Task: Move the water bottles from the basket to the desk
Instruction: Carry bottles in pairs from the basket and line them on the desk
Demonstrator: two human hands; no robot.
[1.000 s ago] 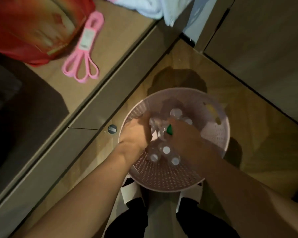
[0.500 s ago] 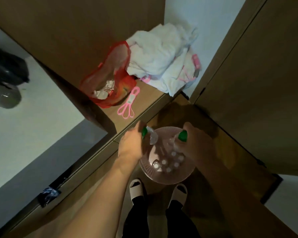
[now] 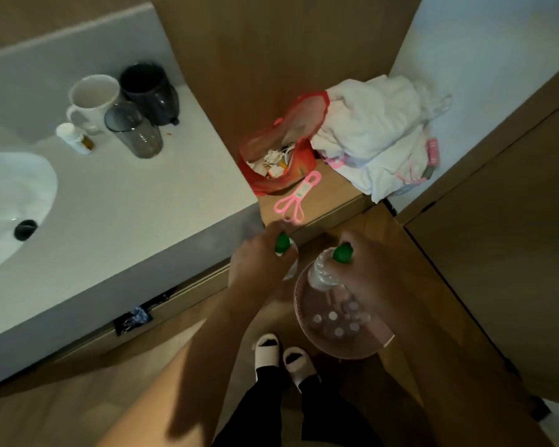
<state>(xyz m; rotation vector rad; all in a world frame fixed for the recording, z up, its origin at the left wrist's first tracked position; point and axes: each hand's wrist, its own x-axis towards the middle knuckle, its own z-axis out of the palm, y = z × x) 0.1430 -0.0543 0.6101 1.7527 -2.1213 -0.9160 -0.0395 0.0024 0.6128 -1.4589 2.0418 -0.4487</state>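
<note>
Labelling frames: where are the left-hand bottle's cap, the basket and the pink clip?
left-hand bottle's green cap point(image 3: 282, 242), head view, cap top.
pink basket point(image 3: 352, 351), head view, near rim.
pink clip point(image 3: 296, 201), head view, middle.

Seen from above, the left hand point(image 3: 259, 259) and right hand point(image 3: 365, 266) each grip 1 green-capped water bottle, left bottle point(image 3: 283, 243) and right bottle point(image 3: 328, 269), above the pink basket point(image 3: 346, 351) on the floor, which holds more bottles, beside the white worktop point(image 3: 136, 201).
</note>
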